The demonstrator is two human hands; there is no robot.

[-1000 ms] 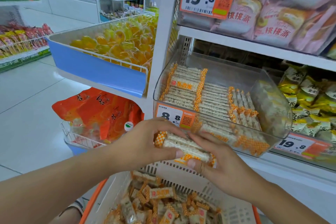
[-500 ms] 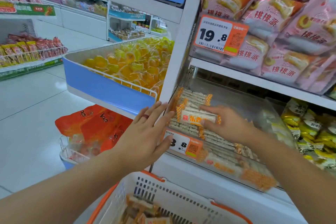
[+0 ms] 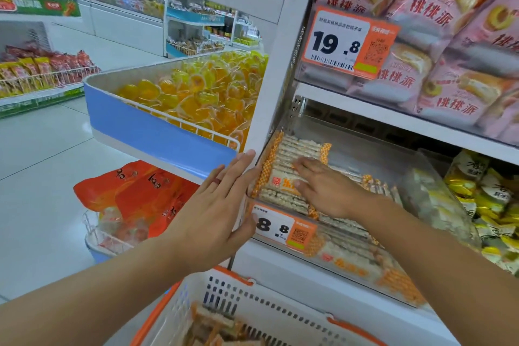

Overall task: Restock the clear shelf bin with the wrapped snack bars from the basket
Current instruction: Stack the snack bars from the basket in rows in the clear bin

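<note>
The clear shelf bin (image 3: 438,177) sits on the lower shelf with an 8.8 price tag on its front. Stacks of wrapped snack bars (image 3: 297,149), white with orange checked ends, fill its left side. My right hand (image 3: 323,187) lies flat inside the bin, fingers straight, pressing on the top bars of the left stack. My left hand (image 3: 216,213) is outside, fingers straight, against the bin's left front corner. Below, the white and orange basket (image 3: 269,309) holds more bars (image 3: 207,331), partly cut off by the frame edge.
A blue tray of yellow jelly cups (image 3: 196,93) juts out left of the white shelf post (image 3: 278,64). Orange bags (image 3: 140,191) lie in a wire bin below it. Pink cake packs (image 3: 449,36) fill the shelf above, yellow packs (image 3: 491,205) to the right.
My right hand carried the bars from above the basket into the bin and now presses them flat on the left stack. My left hand let go and moved to the bin's corner.
</note>
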